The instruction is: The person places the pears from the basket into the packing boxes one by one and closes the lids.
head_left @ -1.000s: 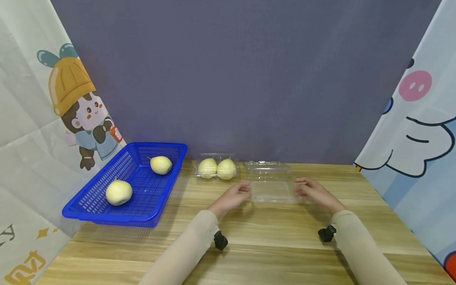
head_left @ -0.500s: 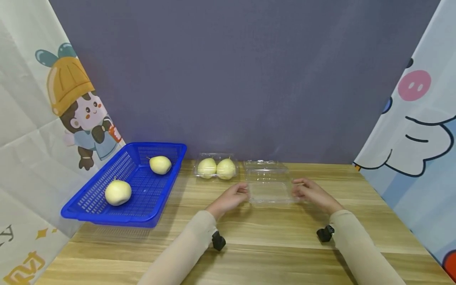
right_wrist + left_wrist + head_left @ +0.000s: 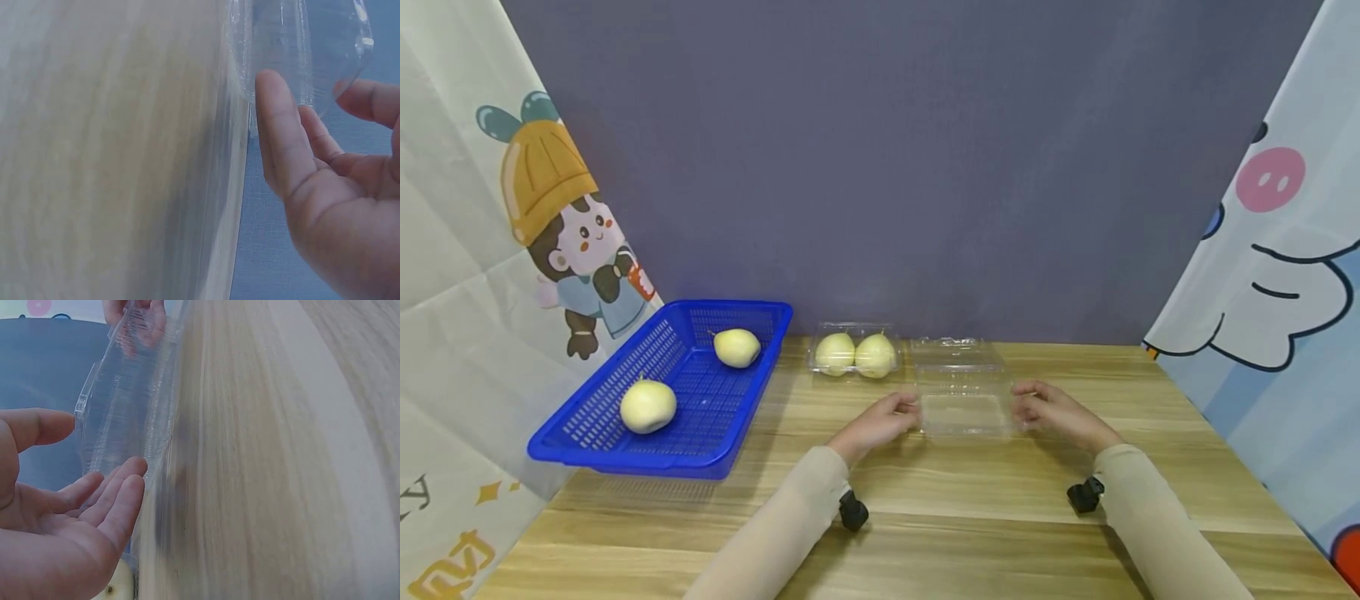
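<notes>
A clear plastic clamshell box (image 3: 962,412) lies on the table with its lid (image 3: 957,354) folded back behind it. My left hand (image 3: 883,421) is at the box's left end; in the left wrist view its thumb (image 3: 53,428) is at the upper rim and the other fingers extend along the end, lower down. At the opposite end is my right hand (image 3: 1051,410), its fingers (image 3: 282,125) nearly straight beside the plastic and its thumb by the rim. Neither hand's fingers curl round the box.
A second clear box (image 3: 855,327) with two pale yellow pears (image 3: 875,356) stands behind, to the left. Further left, a blue basket (image 3: 730,442) bears two more pears (image 3: 648,406). A grey backdrop (image 3: 880,167) rises at the table's (image 3: 955,550) far edge.
Both hands and the front of the empty clamshell box have come slightly nearer to me. More of its folded-back lid shows. The basket and the filled box have stayed put.
</notes>
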`<state>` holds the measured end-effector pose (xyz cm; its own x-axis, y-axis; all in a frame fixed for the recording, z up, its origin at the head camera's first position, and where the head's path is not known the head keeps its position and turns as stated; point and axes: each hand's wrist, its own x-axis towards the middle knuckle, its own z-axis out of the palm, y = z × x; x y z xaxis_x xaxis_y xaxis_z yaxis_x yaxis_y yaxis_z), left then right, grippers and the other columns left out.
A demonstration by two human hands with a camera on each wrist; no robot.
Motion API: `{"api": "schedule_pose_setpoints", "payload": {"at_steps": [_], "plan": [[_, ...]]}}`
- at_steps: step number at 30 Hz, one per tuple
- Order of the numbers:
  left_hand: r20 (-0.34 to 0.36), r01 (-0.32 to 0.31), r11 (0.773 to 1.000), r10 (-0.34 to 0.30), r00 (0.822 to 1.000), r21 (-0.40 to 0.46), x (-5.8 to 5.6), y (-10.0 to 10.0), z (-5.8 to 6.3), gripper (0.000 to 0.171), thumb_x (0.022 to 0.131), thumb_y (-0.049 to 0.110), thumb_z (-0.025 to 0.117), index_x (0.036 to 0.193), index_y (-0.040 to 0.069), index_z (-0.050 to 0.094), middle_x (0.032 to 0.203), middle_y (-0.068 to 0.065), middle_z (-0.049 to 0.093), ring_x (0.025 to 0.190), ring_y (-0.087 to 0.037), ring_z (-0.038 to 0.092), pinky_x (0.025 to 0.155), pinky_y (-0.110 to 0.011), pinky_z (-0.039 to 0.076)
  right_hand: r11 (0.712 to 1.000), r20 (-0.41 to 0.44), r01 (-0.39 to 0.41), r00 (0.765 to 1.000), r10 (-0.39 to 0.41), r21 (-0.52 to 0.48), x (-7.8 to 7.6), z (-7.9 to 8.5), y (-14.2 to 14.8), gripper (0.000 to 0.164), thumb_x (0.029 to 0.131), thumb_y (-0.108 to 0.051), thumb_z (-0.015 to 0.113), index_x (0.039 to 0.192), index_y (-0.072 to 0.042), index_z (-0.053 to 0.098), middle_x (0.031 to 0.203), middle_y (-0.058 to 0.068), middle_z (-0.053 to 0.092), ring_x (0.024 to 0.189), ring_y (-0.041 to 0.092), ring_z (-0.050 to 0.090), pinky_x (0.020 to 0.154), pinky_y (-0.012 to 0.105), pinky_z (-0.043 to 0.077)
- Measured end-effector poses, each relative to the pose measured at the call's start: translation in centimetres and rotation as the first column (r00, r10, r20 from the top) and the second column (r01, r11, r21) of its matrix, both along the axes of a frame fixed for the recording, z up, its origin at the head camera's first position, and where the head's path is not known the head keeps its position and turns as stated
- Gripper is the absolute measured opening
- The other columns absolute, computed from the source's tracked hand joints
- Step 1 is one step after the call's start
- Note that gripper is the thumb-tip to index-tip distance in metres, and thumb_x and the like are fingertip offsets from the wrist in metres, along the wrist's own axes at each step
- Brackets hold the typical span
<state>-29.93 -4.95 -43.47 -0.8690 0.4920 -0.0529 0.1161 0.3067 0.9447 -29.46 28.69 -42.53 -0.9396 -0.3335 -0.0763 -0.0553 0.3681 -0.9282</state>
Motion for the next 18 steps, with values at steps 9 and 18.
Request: {"api": "schedule_pose_setpoints", "payload": {"at_steps": [9, 18], "plan": [[0.016, -0.002, 1.000, 0.002, 1.000, -0.007, 0.14, -0.19, 0.11, 0.056, 0.099, 0.019, 0.058, 0.147, -0.003, 0.042, 0.136, -0.018, 0.056, 0.126, -0.033, 0.052, 0.105, -0.046, 0.045, 0.999, 0.005, -0.015, 1.000, 0.015, -0.037, 0.13, 0.01, 0.01, 0.054, 0.106, -0.017, 0.046, 0.142, 0.019, 0.030, 0.127, 0.037, 0.051, 0.111, 0.038, 0.060, 0.087, 0.032, 0.056], [0.034, 0.009, 1.000, -0.009, 0.999, -0.018, 0.18, -0.36, 0.25, 0.057, 0.100, 0.022, 0.058, 0.149, -0.001, 0.040, 0.137, -0.016, 0.055, 0.126, -0.032, 0.052, 0.105, -0.047, 0.044, 0.999, 0.045, 0.016, 0.999, -0.014, -0.051, -0.27, -0.18, -0.12, 0.056, 0.106, -0.019, 0.048, 0.141, 0.021, 0.030, 0.123, 0.034, 0.055, 0.104, 0.028, 0.063, 0.085, 0.031, 0.057]]}}
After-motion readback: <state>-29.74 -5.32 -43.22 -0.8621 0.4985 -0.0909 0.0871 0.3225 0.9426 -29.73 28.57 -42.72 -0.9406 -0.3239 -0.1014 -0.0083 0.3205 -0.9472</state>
